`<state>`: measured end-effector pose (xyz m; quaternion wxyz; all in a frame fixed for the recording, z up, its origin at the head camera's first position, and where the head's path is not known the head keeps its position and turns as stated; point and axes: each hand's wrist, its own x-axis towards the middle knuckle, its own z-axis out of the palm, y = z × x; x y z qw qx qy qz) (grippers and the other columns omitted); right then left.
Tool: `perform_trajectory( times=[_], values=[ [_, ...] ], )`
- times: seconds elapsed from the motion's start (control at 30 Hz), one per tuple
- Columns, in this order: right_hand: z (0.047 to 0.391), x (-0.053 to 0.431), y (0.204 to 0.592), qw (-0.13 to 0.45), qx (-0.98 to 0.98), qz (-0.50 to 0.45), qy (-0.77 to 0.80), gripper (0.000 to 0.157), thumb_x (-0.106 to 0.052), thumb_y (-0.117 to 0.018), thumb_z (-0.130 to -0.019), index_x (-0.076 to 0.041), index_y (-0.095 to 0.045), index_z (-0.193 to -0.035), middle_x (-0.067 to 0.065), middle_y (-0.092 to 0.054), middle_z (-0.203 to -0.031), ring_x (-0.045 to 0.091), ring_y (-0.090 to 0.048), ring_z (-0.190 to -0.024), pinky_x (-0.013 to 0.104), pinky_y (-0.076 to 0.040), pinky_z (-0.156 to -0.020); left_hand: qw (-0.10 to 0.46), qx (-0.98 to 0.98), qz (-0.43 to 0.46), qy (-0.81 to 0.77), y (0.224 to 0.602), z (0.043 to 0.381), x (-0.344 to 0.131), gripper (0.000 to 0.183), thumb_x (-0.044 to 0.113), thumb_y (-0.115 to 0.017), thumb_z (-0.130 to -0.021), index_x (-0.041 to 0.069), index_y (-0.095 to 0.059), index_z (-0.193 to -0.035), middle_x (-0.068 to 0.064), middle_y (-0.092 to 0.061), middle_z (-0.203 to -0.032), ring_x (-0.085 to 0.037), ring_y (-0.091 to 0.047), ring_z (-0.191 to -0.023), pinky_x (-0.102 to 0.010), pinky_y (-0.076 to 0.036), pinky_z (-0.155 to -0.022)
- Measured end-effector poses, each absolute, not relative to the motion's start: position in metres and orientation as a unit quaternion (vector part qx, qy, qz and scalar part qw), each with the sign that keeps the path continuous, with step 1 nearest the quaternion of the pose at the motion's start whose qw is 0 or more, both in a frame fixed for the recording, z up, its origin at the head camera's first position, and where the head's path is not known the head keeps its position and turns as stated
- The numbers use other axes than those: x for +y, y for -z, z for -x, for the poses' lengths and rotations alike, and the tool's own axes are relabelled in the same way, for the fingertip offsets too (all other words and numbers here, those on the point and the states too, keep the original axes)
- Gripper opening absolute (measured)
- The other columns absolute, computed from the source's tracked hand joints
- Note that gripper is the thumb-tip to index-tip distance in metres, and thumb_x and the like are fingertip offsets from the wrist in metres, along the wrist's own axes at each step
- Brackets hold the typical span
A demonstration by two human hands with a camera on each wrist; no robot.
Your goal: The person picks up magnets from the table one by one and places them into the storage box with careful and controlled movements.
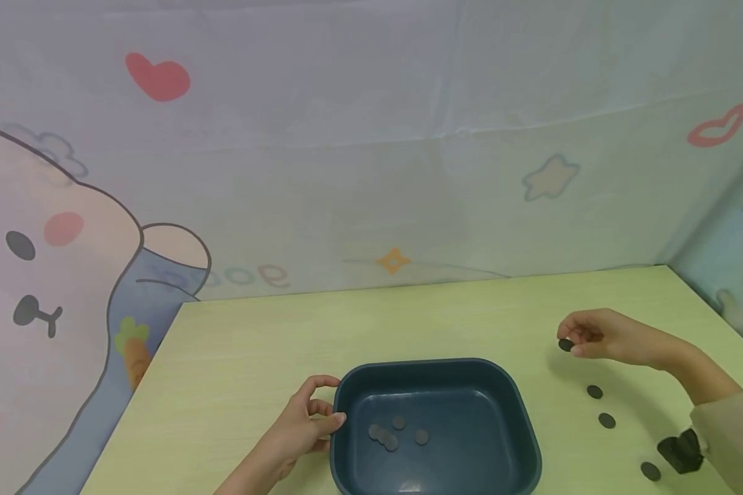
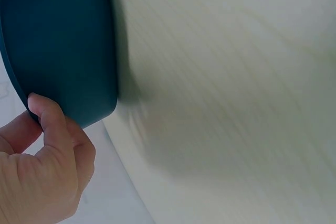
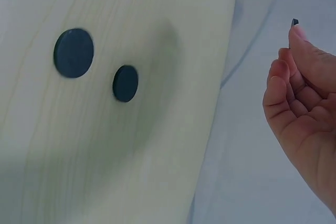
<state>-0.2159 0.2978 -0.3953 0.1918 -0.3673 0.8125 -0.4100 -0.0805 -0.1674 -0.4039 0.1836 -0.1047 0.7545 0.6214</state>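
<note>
A: Head view, left side?

B: Left hand [image 1: 297,426]: thumb and fingers pinching the left rim of a dark blue rectangular tray [image 1: 461,440], presumably to steady it. Contents: five grey discs [image 1: 422,437], flat, some overlapping.

A: Right side?

B: Right hand [image 1: 600,333]: thumb and fingertips pinching one black disc [image 1: 566,344], above the tabletop [image 1: 347,323], right of the tray. Three loose discs [image 1: 607,420] below it, set apart, which should suit picking them singly. Bare surface between tray and discs; far edge well beyond the tray; raised tray wall all round what shows.

A: Left wrist view?

B: Same grip at the rim; tray's outer wall upright, open tabletop alongside.

A: Right wrist view?

B: Held disc edge-on at the thumb tip, opposing finger mostly hidden, remaining fingers curled. Two loose discs flat and apart, well inside the table's edge.
</note>
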Motion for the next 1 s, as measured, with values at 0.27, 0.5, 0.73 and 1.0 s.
perform_trajectory(
  times=[0.27,0.5,0.73,1.0],
  values=[
    [0.219,0.273,0.387,0.199,0.798,0.396,0.409,0.017,-0.006,-0.058,-0.092,0.002,-0.054,-0.106,0.002,-0.051,-0.084,0.013,-0.050,-0.074,0.026,-0.046,-0.065,0.181,0.755,0.104,-0.622,0.403,0.080,-0.171,0.050,0.002,-0.063,-0.087,0.011,-0.039,-0.130,-0.007,-0.047,-0.084,-0.016,-0.052,-0.065,-0.025,-0.046,-0.055],
    [0.212,0.253,0.380,0.204,0.796,0.399,0.407,0.014,-0.007,-0.059,-0.091,-0.004,-0.056,-0.105,0.001,-0.051,-0.080,0.014,-0.050,-0.073,0.027,-0.044,-0.063,0.185,0.752,0.103,-0.624,0.404,0.080,-0.170,0.051,0.002,-0.063,-0.087,0.011,-0.039,-0.131,-0.007,-0.047,-0.084,-0.016,-0.052,-0.065,-0.025,-0.046,-0.055],
    [0.212,0.233,0.369,0.221,0.781,0.412,0.414,0.014,-0.006,-0.060,-0.090,-0.004,-0.055,-0.102,0.005,-0.050,-0.081,0.014,-0.050,-0.073,0.027,-0.045,-0.063,0.181,0.752,0.097,-0.626,0.402,0.084,-0.170,0.050,0.002,-0.063,-0.087,0.011,-0.039,-0.130,-0.007,-0.047,-0.084,-0.016,-0.052,-0.065,-0.026,-0.046,-0.055],
    [0.210,0.214,0.366,0.233,0.776,0.419,0.411,0.014,-0.008,-0.061,-0.090,-0.005,-0.056,-0.102,0.004,-0.049,-0.080,0.014,-0.049,-0.072,0.028,-0.044,-0.062,0.181,0.753,0.101,-0.625,0.403,0.081,-0.170,0.051,0.002,-0.064,-0.086,0.010,-0.040,-0.130,-0.007,-0.047,-0.084,-0.016,-0.052,-0.065,-0.025,-0.046,-0.055]
  ],
)
